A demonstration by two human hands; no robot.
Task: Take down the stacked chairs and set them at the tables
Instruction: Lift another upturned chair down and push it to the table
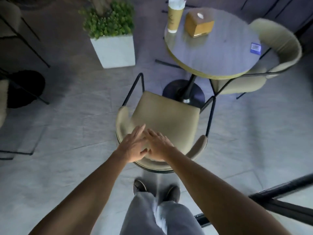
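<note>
Looking down from the head camera, I have both hands over the curved backrest of a beige armchair [165, 119] that stands on the tiled floor, its seat facing the round tabletop [220, 53]. My left hand [133, 146] and right hand [158, 145] overlap, fingers spread flat, each grip open and holding nothing; whether the palms touch the backrest I cannot tell. A second armchair [277, 48] already sits tucked at the far side of the same tabletop, which carries a paper cup [174, 17] and a tissue box [199, 22]. I judge this chair is down and roughly placed. Next it wants a gentle push toward the pedestal base [183, 92], square to the edge.
</note>
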